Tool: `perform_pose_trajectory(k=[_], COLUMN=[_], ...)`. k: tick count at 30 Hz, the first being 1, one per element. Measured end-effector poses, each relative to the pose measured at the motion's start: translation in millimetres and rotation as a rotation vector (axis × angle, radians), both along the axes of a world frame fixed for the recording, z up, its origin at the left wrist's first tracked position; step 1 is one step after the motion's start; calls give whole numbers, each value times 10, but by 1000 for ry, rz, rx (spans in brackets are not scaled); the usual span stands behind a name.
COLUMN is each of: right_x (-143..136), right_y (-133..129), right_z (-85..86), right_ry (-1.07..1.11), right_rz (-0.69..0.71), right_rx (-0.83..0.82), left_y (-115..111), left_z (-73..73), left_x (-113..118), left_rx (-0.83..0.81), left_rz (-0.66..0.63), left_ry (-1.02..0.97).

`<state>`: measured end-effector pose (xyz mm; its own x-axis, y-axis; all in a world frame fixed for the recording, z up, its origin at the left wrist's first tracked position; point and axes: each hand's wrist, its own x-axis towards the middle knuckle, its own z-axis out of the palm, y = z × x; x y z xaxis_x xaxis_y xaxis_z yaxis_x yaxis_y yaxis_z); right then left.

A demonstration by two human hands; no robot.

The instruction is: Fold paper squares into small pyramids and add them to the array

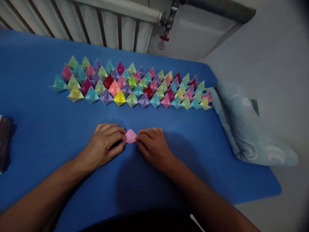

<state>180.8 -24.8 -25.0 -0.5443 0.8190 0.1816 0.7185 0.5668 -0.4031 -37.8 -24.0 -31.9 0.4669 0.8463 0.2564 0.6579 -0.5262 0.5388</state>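
Observation:
A small pink folded paper boat is held between my two hands, just above or on the blue surface. My left hand pinches its left corner between thumb and fingers. On the other side, the fingertips of my right hand grip the right corner. Beyond my hands, several rows of folded paper boats stand close together in yellow, green, blue, purple, pink and red. The pink piece has a pointed top and a crease down its middle; its underside is hidden.
The blue surface extends around my hands. A folded light-blue patterned blanket lies at the right edge. A dark object is cut off at the far left. At the back are a white radiator and a pipe valve with a red handle.

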Motion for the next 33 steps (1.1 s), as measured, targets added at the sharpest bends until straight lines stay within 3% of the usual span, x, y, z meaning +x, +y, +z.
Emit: perform_pose_trajectory(k=[10,33], right_x=[-12,-140], right_y=[-6,29], right_z=[-3,-7], right_ry=[168,29], right_rz=[-144,-249], right_rx=[-62,-71], left_y=[21,17], left_z=[-8,-8], left_x=[13,106], left_rx=[14,16], left_rz=[75,194], left_ry=[12,83])
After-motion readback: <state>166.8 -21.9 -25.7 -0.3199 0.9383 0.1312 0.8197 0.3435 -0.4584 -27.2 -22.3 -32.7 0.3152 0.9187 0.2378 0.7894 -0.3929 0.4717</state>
